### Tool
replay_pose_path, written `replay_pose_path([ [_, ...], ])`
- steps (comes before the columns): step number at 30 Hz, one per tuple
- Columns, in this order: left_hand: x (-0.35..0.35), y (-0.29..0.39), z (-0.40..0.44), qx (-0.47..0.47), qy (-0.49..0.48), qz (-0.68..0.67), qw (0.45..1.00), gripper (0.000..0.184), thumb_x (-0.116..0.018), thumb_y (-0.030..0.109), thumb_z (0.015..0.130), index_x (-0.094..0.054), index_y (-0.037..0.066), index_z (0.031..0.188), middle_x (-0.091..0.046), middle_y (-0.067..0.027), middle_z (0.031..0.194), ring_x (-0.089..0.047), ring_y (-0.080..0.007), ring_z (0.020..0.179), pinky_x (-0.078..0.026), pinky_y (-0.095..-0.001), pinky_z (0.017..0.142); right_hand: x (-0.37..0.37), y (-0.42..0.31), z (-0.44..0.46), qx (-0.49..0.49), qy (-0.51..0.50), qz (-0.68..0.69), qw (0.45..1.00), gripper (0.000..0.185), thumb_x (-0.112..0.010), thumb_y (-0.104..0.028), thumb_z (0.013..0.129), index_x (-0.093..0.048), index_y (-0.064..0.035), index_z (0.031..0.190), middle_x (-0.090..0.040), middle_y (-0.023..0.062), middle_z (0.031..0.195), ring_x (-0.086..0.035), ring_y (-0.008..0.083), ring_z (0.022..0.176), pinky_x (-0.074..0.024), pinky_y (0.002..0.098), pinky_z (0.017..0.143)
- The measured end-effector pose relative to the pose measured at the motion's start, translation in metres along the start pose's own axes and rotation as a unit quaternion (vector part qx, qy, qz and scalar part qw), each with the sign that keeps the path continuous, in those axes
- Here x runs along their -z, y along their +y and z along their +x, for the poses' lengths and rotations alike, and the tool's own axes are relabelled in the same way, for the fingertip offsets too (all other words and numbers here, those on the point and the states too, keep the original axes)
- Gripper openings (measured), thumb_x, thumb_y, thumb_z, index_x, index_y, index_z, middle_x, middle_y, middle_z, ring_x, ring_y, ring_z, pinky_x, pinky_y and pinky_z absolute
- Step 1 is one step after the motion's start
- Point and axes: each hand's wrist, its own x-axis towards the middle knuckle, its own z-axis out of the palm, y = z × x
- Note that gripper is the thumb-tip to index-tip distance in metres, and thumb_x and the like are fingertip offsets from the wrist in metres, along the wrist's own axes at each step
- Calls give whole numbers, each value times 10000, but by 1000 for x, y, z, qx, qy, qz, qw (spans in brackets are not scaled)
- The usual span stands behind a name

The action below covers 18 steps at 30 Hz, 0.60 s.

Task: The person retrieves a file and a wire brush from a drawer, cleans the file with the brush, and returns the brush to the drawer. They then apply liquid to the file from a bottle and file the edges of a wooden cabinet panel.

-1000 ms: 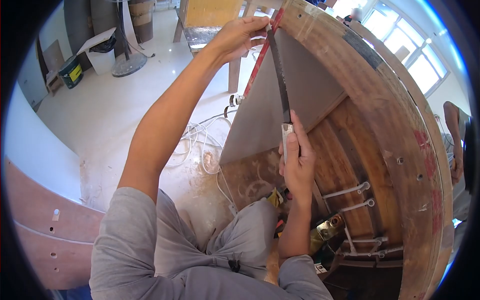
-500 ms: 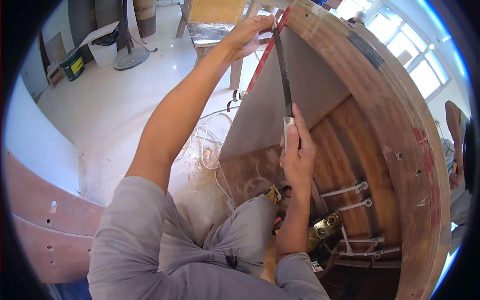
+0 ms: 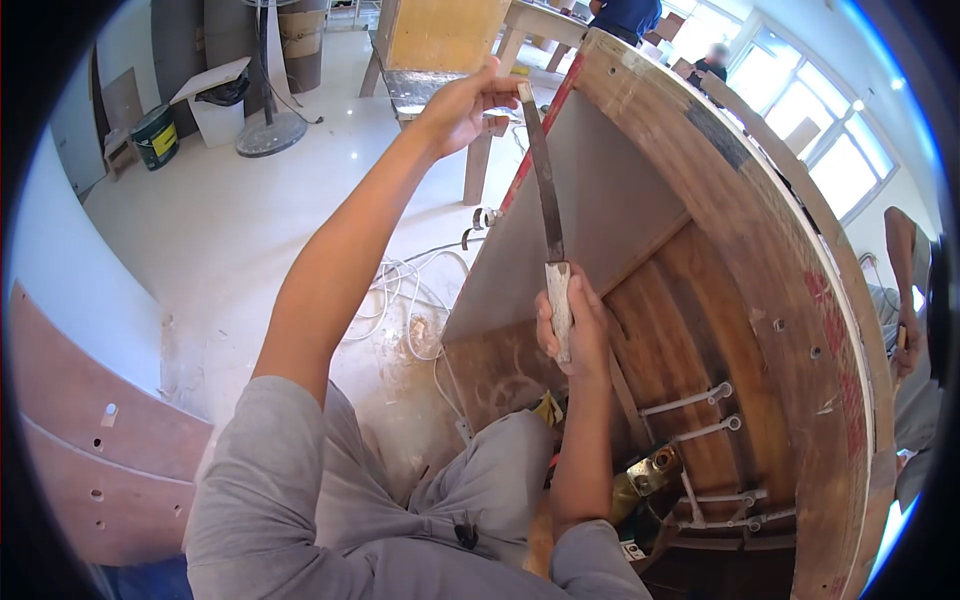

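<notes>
A long, dark, flat file [image 3: 545, 185] with a worn whitish handle [image 3: 558, 312] slants upward in front of me. My right hand [image 3: 578, 325] is wrapped round the handle. At the upper end my left hand [image 3: 470, 105] has its fingers stretched toward the file's pale tip, thumb apart from them; the fingertips are beside or touching it. Behind the file is the grey triangular panel [image 3: 600, 185] of a large curved wooden piece [image 3: 735, 185], with a red-painted edge [image 3: 530, 160] just right of the left hand.
Inside the curved piece are several metal clamp-like bars [image 3: 690, 400] and a brass-coloured metal part [image 3: 655, 465]. White cables [image 3: 405, 295] lie on the floor. A drilled curved panel [image 3: 110, 440] is at left. Another person's arm [image 3: 905, 270] shows at right; other people are at the back.
The file and my right hand have moved down and slightly left, and the blade's flat face has turned into view. My left hand has shifted left, its thumb lifting off the tip.
</notes>
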Motion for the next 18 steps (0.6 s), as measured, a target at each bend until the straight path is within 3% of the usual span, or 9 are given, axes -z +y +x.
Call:
replay_pose_path([
  [2, -3, 6, -7, -7, -13, 53, 998, 352, -613, 362, 962, -684, 63, 1133, -646, 7, 1016, -543, -102, 926, -428, -326, 840, 12, 9, 0, -1, -64, 63, 996, 448, -309, -352, 1069, -394, -61, 1399, -516, 81, 725, -363, 76, 350, -325, 217, 327],
  [6, -6, 10, -11, -13, -44, 12, 999, 297, -658, 309, 937, -685, 71, 1113, -648, 24, 980, -557, -75, 909, -458, -288, 827, 19, 12, 1, -64, -193, 265, 943, 468, -273, -368, 1073, -397, -40, 1384, -501, 88, 732, -353, 85, 342, -328, 221, 323],
  [9, -10, 15, -8, -10, -44, -4, 999, 247, -698, 270, 909, -689, 67, 1048, -645, 26, 923, -570, -73, 863, -469, -253, 803, 8, 8, -1, -101, -235, 325, 911, 480, -352, -383, 1057, -401, -31, 1380, -523, 88, 764, -401, 81, 383, -356, 216, 354],
  [12, -4, 10, 1, -20, -16, 42, 999, 285, -759, 276, 862, -692, 38, 1002, -625, 11, 857, -547, -88, 779, -476, -230, 750, -3, 1, -9, 32, -153, 0, 988, 446, -481, -292, 1031, -412, -22, 1380, -551, 80, 801, -451, 83, 442, -365, 200, 405],
  [13, -5, 11, -1, -17, 1, 57, 998, 279, -765, 266, 857, -688, 32, 989, -620, 7, 843, -545, -90, 765, -476, -223, 734, -11, -3, -13, 34, -50, -148, 987, 486, -566, -257, 995, -412, -11, 1385, -549, 45, 798, -463, 67, 481, -360, 192, 428],
  [18, -14, 21, 0, 5, 31, 43, 999, 239, -736, 236, 883, -685, 20, 973, -614, 0, 835, -544, -82, 737, -485, -216, 700, -12, -16, -20, 41, 22, -199, 979, 424, -519, -275, 1017, -461, -13, 1344, -530, 20, 759, -422, 45, 474, -335, 193, 413],
])
